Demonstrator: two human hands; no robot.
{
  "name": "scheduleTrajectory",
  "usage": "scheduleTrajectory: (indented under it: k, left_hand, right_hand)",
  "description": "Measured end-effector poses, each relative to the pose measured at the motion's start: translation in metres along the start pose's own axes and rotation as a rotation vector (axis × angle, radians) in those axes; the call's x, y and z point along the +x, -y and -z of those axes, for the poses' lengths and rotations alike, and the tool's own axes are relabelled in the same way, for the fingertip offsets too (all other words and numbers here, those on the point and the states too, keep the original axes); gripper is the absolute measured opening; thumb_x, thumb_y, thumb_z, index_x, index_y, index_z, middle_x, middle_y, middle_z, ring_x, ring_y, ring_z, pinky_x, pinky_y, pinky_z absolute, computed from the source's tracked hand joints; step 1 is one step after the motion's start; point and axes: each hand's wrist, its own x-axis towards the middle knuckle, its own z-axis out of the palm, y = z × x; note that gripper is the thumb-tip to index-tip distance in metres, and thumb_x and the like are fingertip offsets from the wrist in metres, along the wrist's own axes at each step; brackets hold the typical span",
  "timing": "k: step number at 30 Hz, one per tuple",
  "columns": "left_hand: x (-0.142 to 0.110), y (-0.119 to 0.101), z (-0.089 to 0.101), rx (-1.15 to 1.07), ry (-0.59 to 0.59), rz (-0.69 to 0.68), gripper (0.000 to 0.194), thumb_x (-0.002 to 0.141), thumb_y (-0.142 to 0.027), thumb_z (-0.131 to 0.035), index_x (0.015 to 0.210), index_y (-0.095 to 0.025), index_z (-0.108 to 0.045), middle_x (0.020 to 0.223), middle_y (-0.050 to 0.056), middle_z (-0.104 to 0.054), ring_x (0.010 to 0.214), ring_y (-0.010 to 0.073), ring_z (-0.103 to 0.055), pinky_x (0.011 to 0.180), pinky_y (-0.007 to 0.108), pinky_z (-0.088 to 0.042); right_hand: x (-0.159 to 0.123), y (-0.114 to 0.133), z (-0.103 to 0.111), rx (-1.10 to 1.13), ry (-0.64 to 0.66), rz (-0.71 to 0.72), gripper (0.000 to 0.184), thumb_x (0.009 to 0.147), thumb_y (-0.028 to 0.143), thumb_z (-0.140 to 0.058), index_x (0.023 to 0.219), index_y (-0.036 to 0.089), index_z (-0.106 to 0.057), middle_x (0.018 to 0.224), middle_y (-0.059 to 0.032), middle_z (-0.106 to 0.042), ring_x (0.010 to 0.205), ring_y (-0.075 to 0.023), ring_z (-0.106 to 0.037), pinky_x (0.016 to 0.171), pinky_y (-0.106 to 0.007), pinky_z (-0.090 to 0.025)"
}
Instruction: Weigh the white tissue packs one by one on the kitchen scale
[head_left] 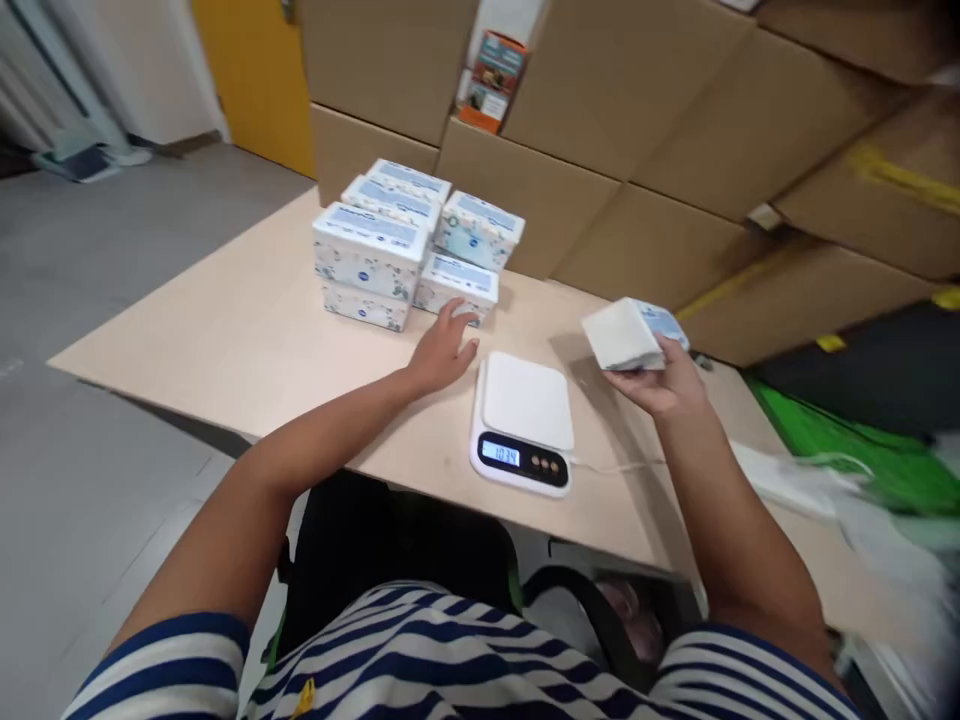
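Head view: a tissue pack (619, 335) is held above the table (195, 310) by the right hand (667, 385), closed around it, to the right of the digital scale (527, 403). The left hand (444, 352) is held loosely open, nothing gripped, at the front of the stacked tissue packs (367, 255); contact cannot be told.

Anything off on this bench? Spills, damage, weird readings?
The scale looks odd: its display shows digits, seemingly 1034, though the pack is held in the right hand, off the plate. It may need zeroing or a moment to settle. No spill or damage stands out.
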Motion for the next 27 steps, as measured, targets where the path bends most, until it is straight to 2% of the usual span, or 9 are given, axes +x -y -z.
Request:
scheduleTrajectory:
  k: [4, 8, 10, 13, 16, 19, 22, 25, 27]
  left_hand:
    - [-0.004, -0.015, 0.006, -0.057, 0.078, -0.119, 0.060, 0.113, -0.060, -0.050, 0.154, -0.017, -0.059, 0.177, 0.023, -0.046, 0.157, 0.0401, -0.057, 0.131, 0.059, -0.050]
    - [-0.022, -0.044, 0.008, -0.164, 0.255, -0.229, 0.082, 0.111, -0.074, -0.046, 0.168, -0.016, -0.052, 0.171, 0.022, -0.056, 0.160, 0.0402, -0.055, 0.137, 0.059, -0.045]
    - [-0.033, -0.058, 0.005, -0.235, 0.330, -0.299, 0.094, 0.108, -0.080, -0.050, 0.177, -0.017, -0.041, 0.178, 0.022, -0.050, 0.162, 0.0417, -0.053, 0.138, 0.060, -0.044]
    - [-0.045, -0.069, 0.001, -0.284, 0.379, -0.411, 0.104, 0.104, -0.082, -0.058, 0.184, -0.022, -0.030, 0.187, 0.021, -0.037, 0.171, 0.0447, -0.043, 0.140, 0.062, -0.041]
    - [-0.048, -0.067, 0.001, -0.209, 0.397, -0.479, 0.112, 0.099, -0.080, -0.068, 0.185, -0.022, -0.026, 0.191, 0.022, -0.026, 0.177, 0.0467, -0.030, 0.142, 0.064, -0.035]
    - [-0.045, -0.059, 0.003, -0.124, 0.379, -0.451, 0.119, 0.098, -0.084, -0.066, 0.185, -0.017, -0.021, 0.192, 0.025, -0.019, 0.179, 0.0470, -0.022, 0.145, 0.064, -0.030]
    - [-0.037, -0.051, 0.006, -0.093, 0.336, -0.353, 0.117, 0.100, -0.091, -0.054, 0.185, -0.016, -0.022, 0.193, 0.025, -0.016, 0.180, 0.0473, -0.020, 0.145, 0.065, -0.028]
    - [-0.030, -0.044, 0.009, -0.081, 0.309, -0.297, 0.102, 0.106, -0.090, -0.038, 0.184, -0.025, -0.027, 0.193, 0.017, -0.022, 0.180, 0.0446, -0.020, 0.145, 0.067, -0.025]
    - [-0.027, -0.039, 0.010, -0.066, 0.310, -0.271, 0.096, 0.108, -0.088, -0.031, 0.184, -0.030, -0.026, 0.194, 0.013, -0.022, 0.181, 0.0436, -0.017, 0.145, 0.070, -0.021]
  right_hand:
    - [-0.072, -0.012, -0.007, -0.017, 0.046, -0.127, 0.020, 0.100, 0.039, -0.067, 0.112, 0.024, -0.073, 0.107, -0.0064, -0.084, 0.103, -0.0230, -0.081, 0.096, -0.045, -0.073]
    - [-0.116, -0.025, -0.007, -0.126, 0.168, -0.086, 0.032, 0.103, 0.048, -0.060, 0.118, 0.024, -0.075, 0.118, -0.0080, -0.086, 0.110, -0.0235, -0.082, 0.100, -0.039, -0.071]
    - [-0.129, -0.030, -0.004, -0.250, 0.199, -0.084, 0.037, 0.102, 0.055, -0.061, 0.121, 0.025, -0.074, 0.117, -0.0092, -0.086, 0.106, -0.0269, -0.083, 0.098, -0.046, -0.072]
    - [-0.145, -0.034, -0.001, -0.559, 0.296, -0.110, 0.059, 0.096, 0.077, -0.066, 0.120, 0.025, -0.076, 0.106, -0.0128, -0.086, 0.092, -0.0315, -0.083, 0.088, -0.053, -0.073]
    - [-0.158, -0.031, 0.001, -0.892, 0.358, -0.027, 0.078, 0.087, 0.096, -0.062, 0.100, 0.022, -0.082, 0.098, -0.0162, -0.086, 0.088, -0.0326, -0.081, 0.085, -0.051, -0.071]
    - [-0.160, -0.023, 0.007, -1.098, 0.223, 0.256, 0.079, 0.087, 0.100, -0.057, 0.080, 0.025, -0.082, 0.090, -0.0148, -0.084, 0.088, -0.0334, -0.079, 0.097, -0.056, -0.067]
    - [-0.140, -0.021, 0.010, -1.111, 0.001, 0.611, 0.073, 0.094, 0.095, -0.051, 0.082, 0.028, -0.080, 0.090, -0.0124, -0.082, 0.093, -0.0343, -0.078, 0.111, -0.063, -0.061]
    - [-0.106, -0.030, 0.005, -0.902, 0.036, 0.680, 0.076, 0.091, 0.093, -0.057, 0.122, 0.027, -0.078, 0.125, -0.0148, -0.082, 0.120, -0.0355, -0.077, 0.120, -0.063, -0.057]
    - [-0.087, -0.040, -0.001, -0.791, 0.135, 0.635, 0.096, 0.084, 0.095, -0.066, 0.152, 0.027, -0.063, 0.158, -0.0181, -0.069, 0.147, -0.0372, -0.066, 0.127, -0.062, -0.052]
